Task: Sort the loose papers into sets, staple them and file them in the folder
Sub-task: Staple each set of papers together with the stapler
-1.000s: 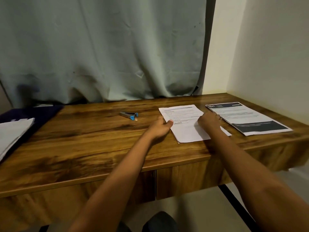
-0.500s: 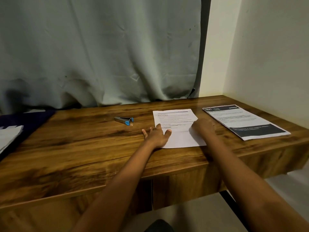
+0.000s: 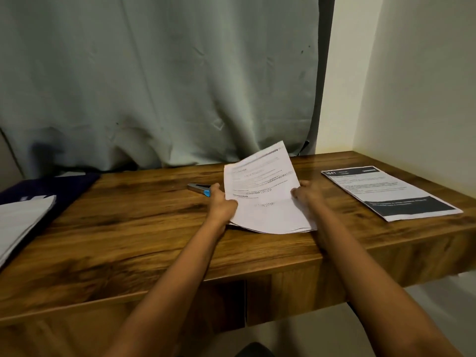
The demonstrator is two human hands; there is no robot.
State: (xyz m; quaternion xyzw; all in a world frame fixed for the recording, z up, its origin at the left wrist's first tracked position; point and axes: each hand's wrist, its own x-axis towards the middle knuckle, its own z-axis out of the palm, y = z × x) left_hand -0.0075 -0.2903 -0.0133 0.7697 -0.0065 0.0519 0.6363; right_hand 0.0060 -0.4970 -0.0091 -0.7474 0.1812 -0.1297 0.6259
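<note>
Item 1: set of printed sheets (image 3: 262,194), white, several leaves thick, at the middle of the desk (image 3: 128,240). Near edge rests on the wood; far edge is raised and tilted up toward the curtain (image 3: 154,86). Print is too blurred to read

Item 2: left hand (image 3: 222,202), at the left edge of the sheets, thumb lying on top of the page and fingers curled under it, pinching the stack

Item 3: right hand (image 3: 306,194), at the right edge of the same sheets, fingers curled over the margin and gripping it. Both forearms reach in from the near side of the desk

Item 4: stapler (image 3: 198,188), grey with a blue end, lying flat just beside the left hand's knuckles, partly hidden by them; whether they touch cannot be told

Item 5: second set (image 3: 386,191), white pages with dark header and dark lower band, flat on the desk's right end near the wall (image 3: 412,86), well apart from the held sheets

Item 6: dark blue folder (image 3: 51,184), at the far left of the desk, with loose white papers (image 3: 20,222) lying on it
</note>
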